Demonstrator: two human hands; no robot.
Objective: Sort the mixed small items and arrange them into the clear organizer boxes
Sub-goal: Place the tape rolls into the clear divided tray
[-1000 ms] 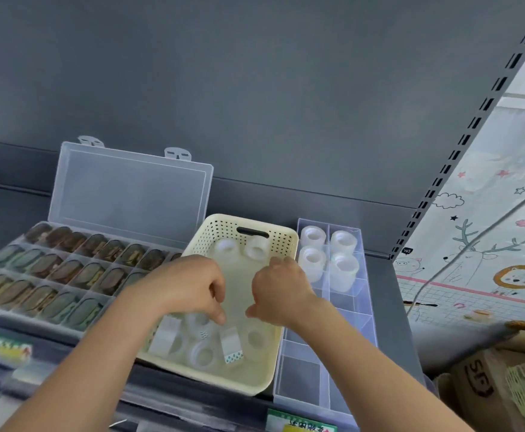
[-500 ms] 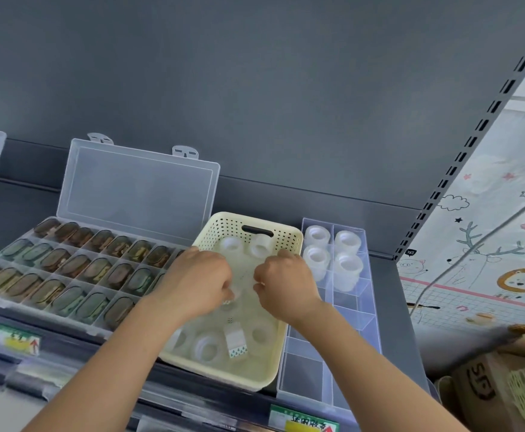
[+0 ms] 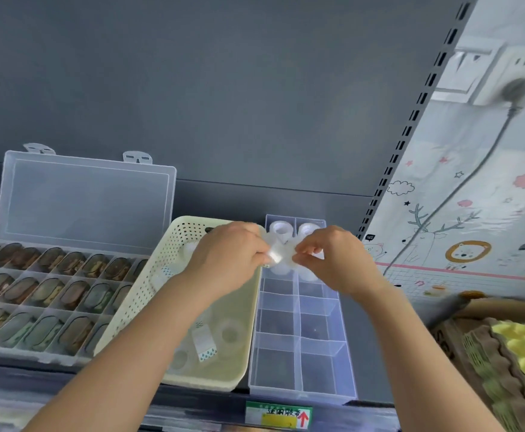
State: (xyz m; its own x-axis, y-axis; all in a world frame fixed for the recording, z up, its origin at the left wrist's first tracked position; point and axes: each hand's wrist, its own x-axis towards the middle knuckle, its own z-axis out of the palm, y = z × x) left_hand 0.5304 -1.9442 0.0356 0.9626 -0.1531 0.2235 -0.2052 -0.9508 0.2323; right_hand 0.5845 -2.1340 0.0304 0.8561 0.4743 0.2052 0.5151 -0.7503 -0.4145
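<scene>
My left hand [image 3: 227, 257] and my right hand [image 3: 332, 258] pinch one clear tape roll [image 3: 277, 256] between them, held above the far end of the clear divided organizer box [image 3: 301, 363]. Two white tape rolls [image 3: 281, 229] stand in that box's far compartments, and two more are mostly hidden beneath my hands. To its left, the cream perforated basket [image 3: 148, 294] holds several loose clear tape rolls [image 3: 231, 333] and a small wrapped piece with green dots [image 3: 204, 343].
A large clear organizer [image 3: 36, 294] with its lid raised sits at the left, filled with oval brown and green items. A shelf price label [image 3: 278, 414] is on the front edge. Egg cartons [image 3: 510, 366] lie at the right. The grey back wall is close behind.
Both hands rose out of the basket and moved right, carrying a clear tape roll over the organizer box. The camera tilted upward.
</scene>
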